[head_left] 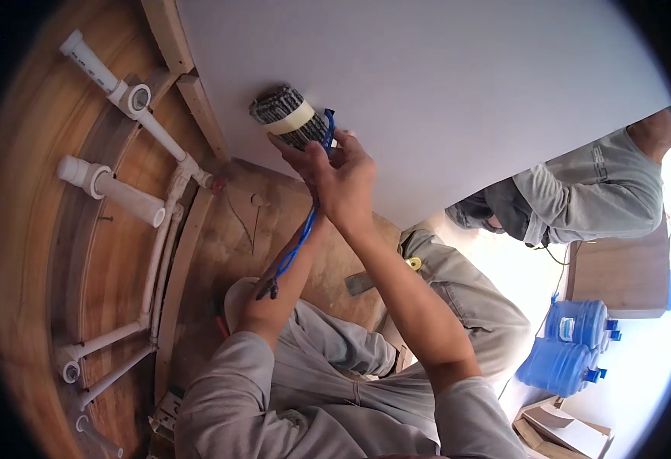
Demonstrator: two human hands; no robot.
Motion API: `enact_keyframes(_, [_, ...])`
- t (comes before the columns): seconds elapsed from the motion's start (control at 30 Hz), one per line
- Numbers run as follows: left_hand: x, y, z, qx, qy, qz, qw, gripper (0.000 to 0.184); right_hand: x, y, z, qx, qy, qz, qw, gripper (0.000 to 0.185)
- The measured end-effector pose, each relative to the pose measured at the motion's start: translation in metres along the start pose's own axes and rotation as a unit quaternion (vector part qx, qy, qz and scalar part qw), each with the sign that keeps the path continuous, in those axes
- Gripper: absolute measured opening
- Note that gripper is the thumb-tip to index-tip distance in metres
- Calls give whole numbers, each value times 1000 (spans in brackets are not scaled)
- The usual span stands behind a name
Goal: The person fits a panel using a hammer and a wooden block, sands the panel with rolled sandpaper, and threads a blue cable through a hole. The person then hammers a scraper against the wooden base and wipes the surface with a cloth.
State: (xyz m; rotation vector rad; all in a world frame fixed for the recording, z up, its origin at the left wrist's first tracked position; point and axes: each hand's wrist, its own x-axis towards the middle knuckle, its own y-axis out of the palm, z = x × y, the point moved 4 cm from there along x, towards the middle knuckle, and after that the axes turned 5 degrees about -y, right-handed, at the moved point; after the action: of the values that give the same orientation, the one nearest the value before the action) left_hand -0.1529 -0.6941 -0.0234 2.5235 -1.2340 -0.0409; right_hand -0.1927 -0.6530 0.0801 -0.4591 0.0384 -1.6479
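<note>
Both my hands are raised together in front of the white panel. Between their fingers is a dark grey, ribbed cylinder (276, 100) with a cream band (291, 118) round its middle; I cannot tell what kind of thing it is. My right hand (347, 183) is closed at its lower end, beside a blue cord (328, 131). My left hand (301, 159), partly hidden behind the right, has its fingers at the cylinder's underside. More of the blue cord hangs below the hands along my left forearm, ending in dark tips.
A large white panel (427, 92) slants overhead. White pipes (159, 138) run along the wooden wall (37, 252) on the left. A person in a grey top (596, 191) is at the right, above blue water jugs (557, 359). A tape roll (413, 263) lies near my knee.
</note>
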Motion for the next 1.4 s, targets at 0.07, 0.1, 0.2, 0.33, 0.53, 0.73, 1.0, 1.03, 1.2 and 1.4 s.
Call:
enact_keyframes(0.07, [1,-3,1,11,1,-5,1000,112,-2,5,0,-26,-36,-10,999,48])
enact_keyframes(0.1, [2,-5,2,17,2,-7,1000,112,-3,8,0,-38,-54,-15,998,48])
enact_keyframes(0.2, [-1,1,5,38,3,-14,999,112,5,8,-2,-139,-118,15,983,49])
enact_keyframes(0.33, [-1,3,5,58,3,-14,998,112,11,0,10,-224,-121,51,966,49])
enact_keyframes(0.53, [0,7,4,87,11,-21,996,113,13,2,6,-246,-87,85,961,57])
enact_keyframes(0.73, [8,-8,-4,119,21,-54,991,114,17,-2,17,-217,-106,83,967,65])
enact_keyframes(1.0, [12,-8,0,170,-41,-45,984,117,23,-5,10,-188,-105,80,973,44])
enact_keyframes(1.03, [13,-9,0,172,-34,-42,984,117,27,-8,6,-185,-118,94,971,45])
enact_keyframes(1.2, [41,-35,-17,279,140,-29,950,109,31,-13,11,-182,-111,112,971,40])
enact_keyframes(1.4, [53,-43,-34,430,389,4,814,105,35,-16,11,-153,-81,152,973,44])
